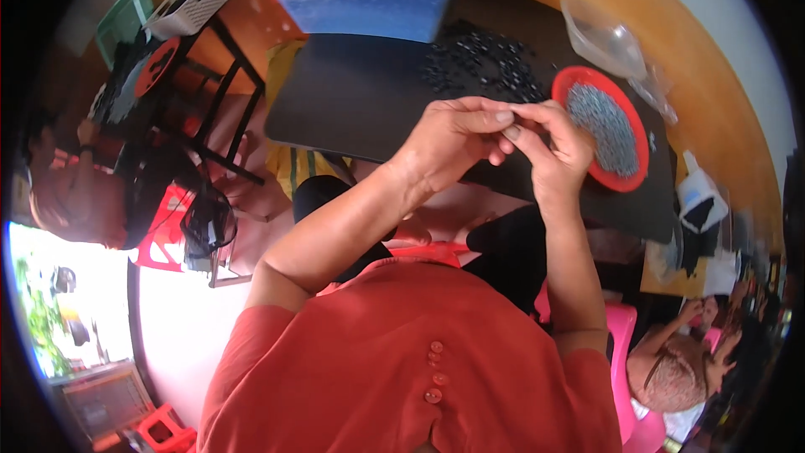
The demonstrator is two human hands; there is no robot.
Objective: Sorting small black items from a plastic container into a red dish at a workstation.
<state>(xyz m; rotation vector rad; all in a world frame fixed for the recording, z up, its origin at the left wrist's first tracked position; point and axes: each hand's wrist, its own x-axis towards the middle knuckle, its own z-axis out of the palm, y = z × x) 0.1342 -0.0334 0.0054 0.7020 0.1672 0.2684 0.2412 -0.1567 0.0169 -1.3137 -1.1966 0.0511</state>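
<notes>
Apparently, a fine pinching step is in hand: the left hand (pixel 449 138) and the right hand (pixel 560 149) meet, both closed narrow; one cannot tell whether they hold something. Black pieces (pixel 501 60) lie on the dark table (pixel 344 101), grey pieces (pixel 602 130) in the red bowl (pixel 579 75). The next move probably calls for steadiness.

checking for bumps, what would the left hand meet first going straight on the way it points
Most likely the right hand: the left hand points toward it, and they look touching or nearly so, though depth is unclear. Beyond lies the red dish.
</notes>
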